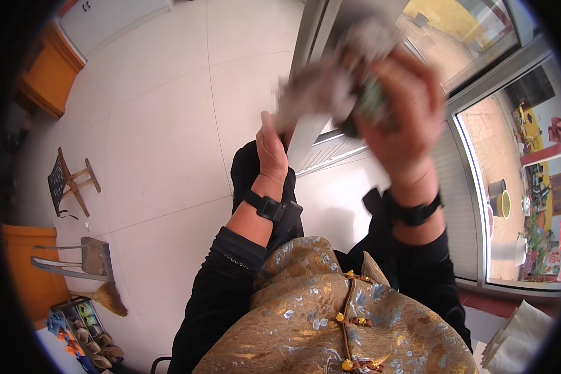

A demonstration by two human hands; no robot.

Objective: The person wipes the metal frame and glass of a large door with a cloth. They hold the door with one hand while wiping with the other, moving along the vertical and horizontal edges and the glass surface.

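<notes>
My right hand (pixel 411 115) is raised in front of a metal-framed glass door (pixel 302 146), its fingers curled round a crumpled grey cloth (pixel 315 93). Both hand and cloth are smeared by motion. A patch of green shows in the bundle near the palm. Lower and to the left, my left hand (pixel 272 149) is at the door's near edge, thumb pointing up, its other fingers mostly hidden behind that edge. It looks closed on the door frame. Whether the cloth touches the glass is hard to tell because of the blur.
A folding stool (pixel 71 181) stands on the tiled floor at left. Below it are a dustpan (pixel 93 258), a broom (pixel 109 298) and a shoe rack (pixel 90 333). Orange wooden furniture (pixel 53 68) lines the far left. White folded cloth (pixel 518 340) lies at lower right, below a window.
</notes>
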